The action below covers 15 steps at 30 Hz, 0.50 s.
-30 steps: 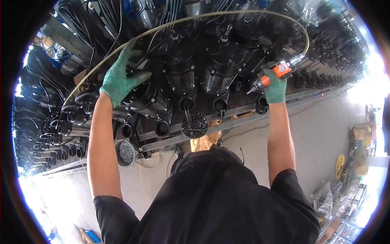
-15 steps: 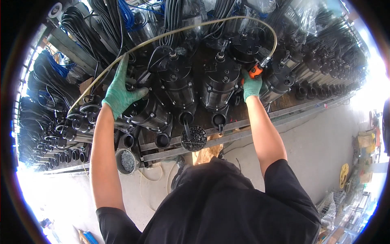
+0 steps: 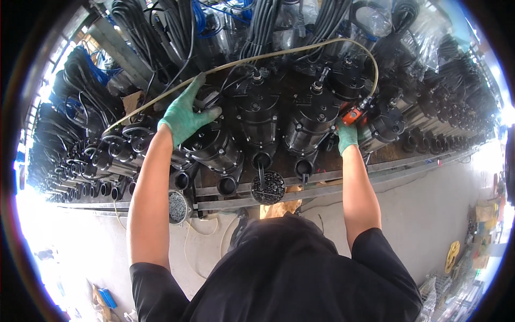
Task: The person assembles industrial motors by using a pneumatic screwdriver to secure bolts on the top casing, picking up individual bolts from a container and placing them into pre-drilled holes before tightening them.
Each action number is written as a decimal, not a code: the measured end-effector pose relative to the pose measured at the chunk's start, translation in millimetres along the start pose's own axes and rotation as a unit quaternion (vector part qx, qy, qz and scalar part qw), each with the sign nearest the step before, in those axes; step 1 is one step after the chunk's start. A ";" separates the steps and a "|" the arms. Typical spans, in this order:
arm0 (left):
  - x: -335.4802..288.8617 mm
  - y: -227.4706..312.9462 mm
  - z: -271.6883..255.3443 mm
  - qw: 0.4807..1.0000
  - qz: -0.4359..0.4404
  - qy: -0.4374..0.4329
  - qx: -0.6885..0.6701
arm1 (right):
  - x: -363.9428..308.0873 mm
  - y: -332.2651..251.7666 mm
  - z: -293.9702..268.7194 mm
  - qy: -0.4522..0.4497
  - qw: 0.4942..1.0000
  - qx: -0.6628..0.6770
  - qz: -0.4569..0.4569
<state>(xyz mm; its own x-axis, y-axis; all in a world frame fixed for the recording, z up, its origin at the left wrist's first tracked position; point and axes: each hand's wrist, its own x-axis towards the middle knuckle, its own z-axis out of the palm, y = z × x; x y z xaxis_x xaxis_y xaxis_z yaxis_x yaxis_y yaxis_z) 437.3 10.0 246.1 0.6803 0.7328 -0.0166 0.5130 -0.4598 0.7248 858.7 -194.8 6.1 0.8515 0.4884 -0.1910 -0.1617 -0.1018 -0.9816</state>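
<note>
My left hand [image 3: 188, 114], in a green glove, reaches over a black pump [image 3: 212, 144] at the left of the row, thumb and fingers spread. Its fingertips are beside a yellowish air hose [image 3: 279, 52]; whether they touch it I cannot tell. My right hand [image 3: 347, 137], gloved the same way, is closed around an orange air tool [image 3: 352, 116]. The hose joins the tool at a metal fitting. Left of the tool stands another black pump [image 3: 311, 126], with a metal piece upright on its top. The tool's working end is hidden.
Rows of black pumps [image 3: 257, 115] with coiled cables [image 3: 263, 27] fill the bench on both sides. At its front edge [image 3: 327, 181] are a round container of dark small parts [image 3: 268, 188] and a bucket of grey fasteners [image 3: 178, 207]. A grey floor [image 3: 397, 214] lies below.
The view has swung, so bench and pumps appear shifted right and slightly down. My right hand still grips the air tool, a little lower in the picture; my left hand stays spread over its pump.
</note>
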 end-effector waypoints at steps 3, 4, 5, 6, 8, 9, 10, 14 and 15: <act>5.3 3.9 2.2 0.999 0.038 0.006 0.025 | 12.0 24.2 -18.6 -0.011 0.998 0.000 -0.057; 3.6 -4.5 0.9 0.997 0.059 0.023 0.053 | 1.0 24.9 -13.5 -0.006 0.999 0.000 -0.052; 6.3 -9.8 2.4 0.987 0.126 0.050 0.081 | -2.7 29.4 -18.6 -0.007 0.998 0.006 -0.060; 6.0 -13.2 2.7 0.993 0.088 0.033 0.070 | -6.4 33.7 -24.7 -0.006 0.998 0.013 -0.069; -0.3 5.5 1.1 0.999 0.009 -0.001 0.047 | -29.9 29.7 -28.3 0.009 0.993 0.090 -0.080; 2.1 0.2 2.1 0.998 0.025 0.008 0.051 | -36.7 30.9 -32.8 0.059 0.992 0.061 -0.091; 1.1 -1.8 -1.3 0.995 0.039 0.029 0.084 | -45.4 33.4 -38.2 0.106 0.989 0.030 -0.099; -0.9 -11.1 3.6 0.984 0.047 0.044 0.169 | -154.4 -22.2 -8.8 -0.058 0.965 -0.091 -0.238; -3.4 -9.5 2.0 0.985 0.035 0.042 0.162 | -175.6 -38.0 10.4 -0.125 0.906 -0.183 -0.361</act>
<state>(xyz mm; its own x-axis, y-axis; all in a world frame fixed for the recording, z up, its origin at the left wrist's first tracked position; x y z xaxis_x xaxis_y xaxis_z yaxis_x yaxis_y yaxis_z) 431.1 10.8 237.9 0.6814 0.7262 0.0919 0.6160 -0.6367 0.4639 710.2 -267.7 76.8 0.5226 0.7187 0.4587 0.6074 0.0637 -0.7918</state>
